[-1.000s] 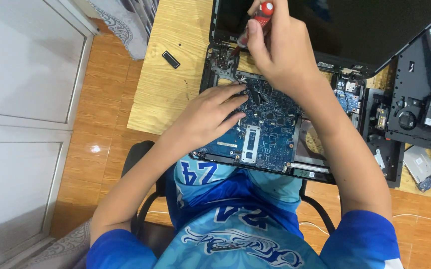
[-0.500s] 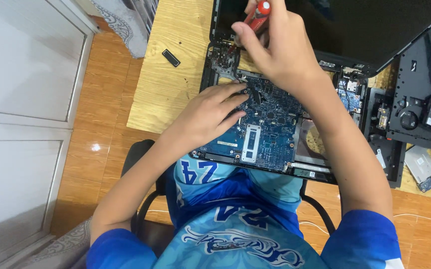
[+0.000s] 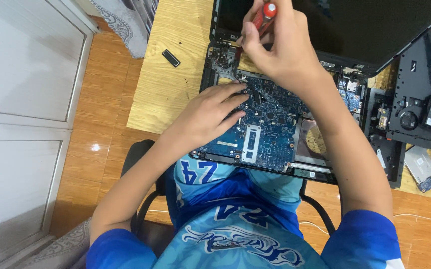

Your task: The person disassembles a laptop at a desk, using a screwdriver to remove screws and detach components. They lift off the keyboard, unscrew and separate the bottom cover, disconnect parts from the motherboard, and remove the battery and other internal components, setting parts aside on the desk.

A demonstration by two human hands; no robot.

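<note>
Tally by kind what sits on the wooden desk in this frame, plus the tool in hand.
Opened laptop with blue circuit board exposed, left hand resting on it: 1
Red-handled screwdriver, held in right hand: 1
Small black rectangular piece on the bare wooden desk: 1
Detached black laptop cover with fan, at the right: 1
Total: 4

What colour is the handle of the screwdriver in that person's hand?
Red, with a pale cap at the end. The screwdriver shows in the head view, gripped by the right hand.

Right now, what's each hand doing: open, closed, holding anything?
Left hand: open, fingers spread flat on the blue circuit board.
Right hand: closed around a red-handled screwdriver, tip down by the opened laptop's hinge.
</note>
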